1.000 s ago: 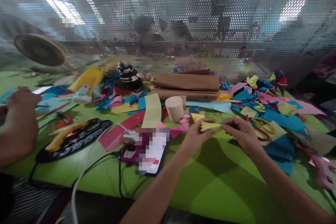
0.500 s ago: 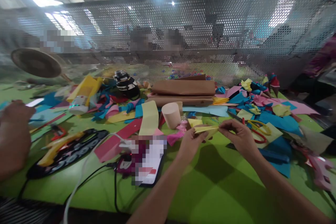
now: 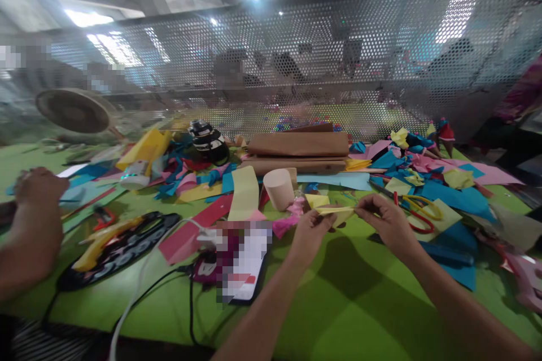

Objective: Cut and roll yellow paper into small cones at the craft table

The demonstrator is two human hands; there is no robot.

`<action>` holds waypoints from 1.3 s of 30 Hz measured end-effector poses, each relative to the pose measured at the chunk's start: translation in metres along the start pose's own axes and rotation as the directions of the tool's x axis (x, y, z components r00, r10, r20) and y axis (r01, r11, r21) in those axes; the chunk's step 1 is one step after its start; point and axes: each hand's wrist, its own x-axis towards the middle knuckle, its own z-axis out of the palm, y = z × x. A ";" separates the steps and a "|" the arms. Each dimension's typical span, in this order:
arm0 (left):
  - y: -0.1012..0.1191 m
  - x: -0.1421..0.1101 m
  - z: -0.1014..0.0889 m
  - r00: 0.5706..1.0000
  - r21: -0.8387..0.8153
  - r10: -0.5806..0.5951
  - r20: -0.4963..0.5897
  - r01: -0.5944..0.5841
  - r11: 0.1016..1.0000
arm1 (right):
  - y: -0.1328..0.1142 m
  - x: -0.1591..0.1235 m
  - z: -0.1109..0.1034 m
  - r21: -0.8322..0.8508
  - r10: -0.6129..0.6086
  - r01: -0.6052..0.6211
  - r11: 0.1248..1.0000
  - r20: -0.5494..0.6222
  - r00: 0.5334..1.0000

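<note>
A folded piece of yellow paper [image 3: 339,211] is stretched between my two hands, above the green table [image 3: 359,304]. My left hand [image 3: 311,231] pinches its left end with thumb and fingers. At the right end, the fingertips of my right hand [image 3: 383,217] are closed on the paper. Behind my left hand lie a pink paper bow [image 3: 290,219] and an upright pale paper roll [image 3: 278,189]. To the right of my right hand are scissors with red handles [image 3: 417,223] and another pair with yellow handles [image 3: 427,207].
A phone [image 3: 249,265] with a power bank [image 3: 207,265] and cables lies left of my forearm. A yellow glue gun [image 3: 105,240] rests on a black holder; a pink glue gun [image 3: 525,276] is far right. Another person's hand [image 3: 40,192] is at left. Brown paper [image 3: 296,146] lies behind.
The view has shifted slightly, so things sit a little farther right and lower. Both my hands still hold the yellow paper, now flatter. The other person's hand stays on the left.
</note>
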 end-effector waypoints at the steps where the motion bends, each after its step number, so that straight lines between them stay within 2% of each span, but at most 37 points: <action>1: 0.000 0.000 0.000 1.000 0.002 0.001 0.005 -0.001 1.000 | 0.001 0.000 0.000 -0.009 -0.003 0.003 1.000 0.003 1.000; 4: 0.000 0.000 0.000 1.000 0.013 0.008 0.000 -0.008 1.000 | 0.001 0.000 -0.001 -0.040 -0.037 0.037 0.998 0.016 0.999; 9: 0.002 -0.002 0.003 0.999 0.082 0.039 -0.007 -0.038 0.996 | -0.003 -0.001 0.002 -0.125 -0.197 0.198 0.972 0.015 0.980; 11: 0.003 -0.003 0.005 0.999 0.091 0.038 0.008 -0.039 0.995 | -0.004 -0.002 0.005 -0.134 -0.220 0.220 0.966 0.013 0.975; 18: -0.002 -0.004 0.008 0.998 0.074 0.024 0.052 -0.028 0.997 | -0.002 -0.004 0.013 -0.111 -0.234 0.234 0.966 0.014 0.972; 24: -0.004 -0.004 0.006 0.999 0.152 0.040 0.033 -0.045 0.987 | 0.000 -0.005 0.014 -0.135 -0.261 0.263 0.955 0.032 0.965; 32: -0.001 -0.005 0.009 0.998 0.104 0.032 0.061 -0.038 0.994 | 0.002 -0.005 0.016 -0.138 -0.251 0.258 0.956 0.070 0.965; 39: -0.007 -0.005 0.009 0.999 0.189 0.046 0.010 -0.047 0.981 | -0.004 -0.008 0.021 -0.126 -0.205 0.209 0.970 0.044 0.978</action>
